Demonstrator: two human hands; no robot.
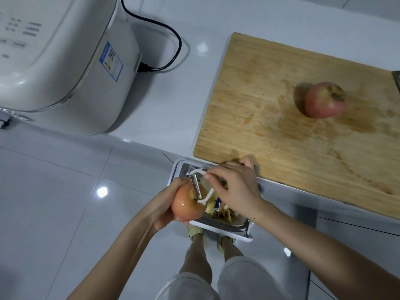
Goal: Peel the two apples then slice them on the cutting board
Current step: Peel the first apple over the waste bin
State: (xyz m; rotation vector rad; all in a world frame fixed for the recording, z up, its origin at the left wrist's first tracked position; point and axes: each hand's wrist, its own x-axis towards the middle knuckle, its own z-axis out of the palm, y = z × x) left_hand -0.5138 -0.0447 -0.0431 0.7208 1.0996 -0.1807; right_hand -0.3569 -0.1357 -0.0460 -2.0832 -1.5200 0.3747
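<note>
Off the near-left corner of the scuffed wooden cutting board [270,68], the left hand [165,205] cups a glossy round apple [186,210] while the right hand [237,188] pinches a white peeler [198,188], its steel blade lying near-to-far across the fruit. A second apple [323,100], red and unpeeled, rests on the board.

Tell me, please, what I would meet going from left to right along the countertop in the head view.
A white rice cooker → black power cord → wooden cutting board → unpeeled apple lying on that board.
</note>
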